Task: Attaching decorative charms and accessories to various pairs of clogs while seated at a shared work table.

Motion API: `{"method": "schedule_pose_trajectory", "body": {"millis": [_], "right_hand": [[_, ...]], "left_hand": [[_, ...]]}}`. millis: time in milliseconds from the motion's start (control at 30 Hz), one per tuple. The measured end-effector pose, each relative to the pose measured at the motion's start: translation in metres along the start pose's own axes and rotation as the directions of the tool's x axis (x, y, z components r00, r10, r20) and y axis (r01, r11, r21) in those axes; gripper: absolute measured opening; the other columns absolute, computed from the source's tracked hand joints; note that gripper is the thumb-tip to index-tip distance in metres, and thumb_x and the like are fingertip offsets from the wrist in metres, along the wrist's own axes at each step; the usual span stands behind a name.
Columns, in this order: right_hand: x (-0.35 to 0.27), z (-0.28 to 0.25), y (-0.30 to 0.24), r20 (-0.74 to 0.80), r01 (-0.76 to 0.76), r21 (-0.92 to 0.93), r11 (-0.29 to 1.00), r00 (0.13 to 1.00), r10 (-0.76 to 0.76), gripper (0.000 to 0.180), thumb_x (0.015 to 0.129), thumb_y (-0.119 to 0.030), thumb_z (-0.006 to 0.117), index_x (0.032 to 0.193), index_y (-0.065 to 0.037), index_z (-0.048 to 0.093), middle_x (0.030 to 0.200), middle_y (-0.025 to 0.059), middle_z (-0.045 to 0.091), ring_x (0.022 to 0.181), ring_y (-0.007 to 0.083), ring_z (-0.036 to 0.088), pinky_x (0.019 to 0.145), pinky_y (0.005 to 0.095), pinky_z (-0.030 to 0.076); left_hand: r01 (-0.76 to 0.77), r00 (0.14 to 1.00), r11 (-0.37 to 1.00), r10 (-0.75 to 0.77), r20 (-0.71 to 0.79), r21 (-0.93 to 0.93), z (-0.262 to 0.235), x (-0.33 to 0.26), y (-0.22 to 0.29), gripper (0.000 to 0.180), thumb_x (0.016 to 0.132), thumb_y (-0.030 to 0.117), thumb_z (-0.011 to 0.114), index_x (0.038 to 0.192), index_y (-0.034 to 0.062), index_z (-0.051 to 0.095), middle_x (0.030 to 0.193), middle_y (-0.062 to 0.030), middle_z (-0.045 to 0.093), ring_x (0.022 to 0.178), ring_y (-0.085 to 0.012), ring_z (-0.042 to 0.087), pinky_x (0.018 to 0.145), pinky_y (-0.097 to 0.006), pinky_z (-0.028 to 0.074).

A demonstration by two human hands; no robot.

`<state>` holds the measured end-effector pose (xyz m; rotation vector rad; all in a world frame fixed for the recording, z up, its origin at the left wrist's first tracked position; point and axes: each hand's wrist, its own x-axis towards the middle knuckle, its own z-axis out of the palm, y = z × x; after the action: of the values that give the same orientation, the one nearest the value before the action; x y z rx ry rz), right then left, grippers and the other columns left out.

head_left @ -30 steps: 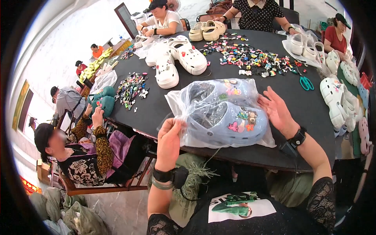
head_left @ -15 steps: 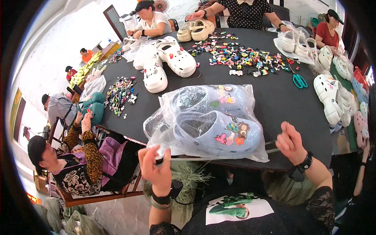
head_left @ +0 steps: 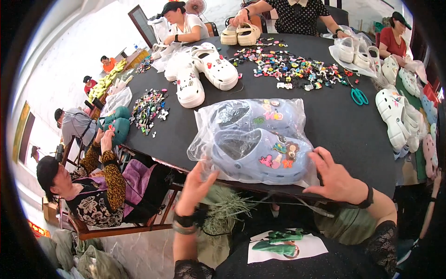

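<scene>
A pair of pale blue clogs (head_left: 253, 165) lies in a clear plastic bag (head_left: 204, 144) at the table's near edge. Colourful charms, among them a brown bear and an orange star, sit on the clogs' toes. At the bag's lower left corner is my left hand (head_left: 197, 186), thumb and fingers apart, the fingertips partly hidden by the plastic. My right hand (head_left: 337, 179) is open at the bag's right end, its fingers spread against the plastic near a toe. Below the table edge, a thin grey cord or strip (head_left: 316, 209) hangs between my arms.
White clogs (head_left: 216, 69) with charms stand beyond the bag. Piles of loose charms (head_left: 297, 69) spread over the black table (head_left: 344, 125), with teal-handled scissors (head_left: 359, 96) to their right. More white clogs (head_left: 390, 116) line the right side. A person at left handles green clogs (head_left: 121, 128).
Both hands have opened from closed, raised positions and moved onto the bag's two ends. The pale strip stretched between them no longer spans the bag's front. The head view has shifted slightly.
</scene>
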<state>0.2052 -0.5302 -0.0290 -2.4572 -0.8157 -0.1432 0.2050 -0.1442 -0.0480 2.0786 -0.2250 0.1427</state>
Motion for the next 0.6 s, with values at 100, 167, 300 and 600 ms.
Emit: {"method": "schedule_pose_trajectory", "body": {"millis": [100, 167, 300, 600], "right_hand": [[0.019, 0.008, 0.011, 0.008, -0.014, -0.146, 0.989, 1.000, 0.015, 0.078, 0.072, -0.023, 0.076, 0.135, -0.009, 0.032, 0.127, 0.0206, 0.034, 0.092, 0.0409, 0.058, 0.077, 0.0435, 0.053], [0.042, -0.010, 0.039, -0.081, 0.068, -0.206, 0.976, 0.993, -0.087, 0.070, 0.072, -0.018, 0.073, 0.131, -0.007, 0.037, 0.123, 0.0182, 0.040, 0.096, 0.0383, 0.058, 0.076, 0.0423, 0.053], [0.066, -0.027, 0.076, -0.430, -0.081, -0.336, 0.938, 0.900, -0.077, 0.040, 0.079, -0.006, 0.063, 0.117, -0.004, 0.049, 0.119, 0.0150, 0.048, 0.101, 0.0360, 0.055, 0.078, 0.0407, 0.051], [0.010, 0.003, -0.040, 0.088, 0.823, 0.002, 0.568, 0.566, -0.820, 0.027, 0.081, -0.020, 0.060, 0.101, -0.003, 0.060, 0.099, 0.0089, 0.058, 0.095, 0.0260, 0.059, 0.085, 0.0367, 0.047]], "left_hand": [[-0.070, 0.986, 0.993, 0.054, -0.155, -0.099, 0.031, 0.001, 0.000, 0.033, 0.093, 0.009, 0.054, 0.123, -0.0040, 0.050, 0.101, -0.0056, 0.060, 0.093, -0.0121, 0.052, 0.083, -0.027, 0.043], [0.037, 0.996, 0.964, -0.057, -0.067, -0.264, 0.050, 0.002, 0.027, 0.030, 0.093, 0.007, 0.051, 0.122, -0.0031, 0.051, 0.103, -0.0065, 0.059, 0.095, -0.0147, 0.053, 0.085, -0.029, 0.043], [-0.235, 0.921, 0.903, 0.325, 0.214, -0.359, 0.131, 0.001, 0.051, 0.048, 0.093, 0.010, 0.052, 0.136, -0.0033, 0.036, 0.130, -0.0196, 0.048, 0.123, -0.0271, 0.044, 0.103, -0.033, 0.034], [-0.540, 0.663, 0.742, 0.665, 0.342, -0.397, 0.184, -0.011, 0.061, 0.033, 0.088, 0.020, 0.058, 0.112, 0.0004, 0.050, 0.113, -0.0205, 0.052, 0.104, -0.0383, 0.051, 0.089, -0.039, 0.044]]}}
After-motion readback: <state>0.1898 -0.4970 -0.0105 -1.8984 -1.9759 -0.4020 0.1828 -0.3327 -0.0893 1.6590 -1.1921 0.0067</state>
